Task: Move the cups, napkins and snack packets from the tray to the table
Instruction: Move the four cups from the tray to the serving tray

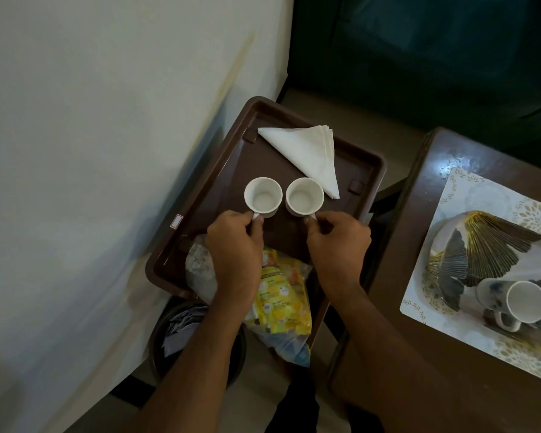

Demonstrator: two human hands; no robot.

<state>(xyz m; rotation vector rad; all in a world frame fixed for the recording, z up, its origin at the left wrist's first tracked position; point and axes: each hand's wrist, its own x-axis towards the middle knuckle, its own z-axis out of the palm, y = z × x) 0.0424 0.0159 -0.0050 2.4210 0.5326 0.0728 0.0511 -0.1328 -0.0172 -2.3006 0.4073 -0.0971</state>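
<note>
A brown tray holds two white cups side by side in its middle. My left hand pinches the handle of the left cup. My right hand pinches the handle of the right cup. Both cups stand upright and look empty. A stack of white napkins, folded into a triangle, lies at the far end of the tray. Yellow snack packets in a clear bag lie at the near end, partly under my left wrist. The brown table is to the right.
On the table lies a patterned placemat with a gold fan-shaped ornament and a patterned mug lying on its side. A white wall fills the left. A dark bin with paper scraps stands below the tray.
</note>
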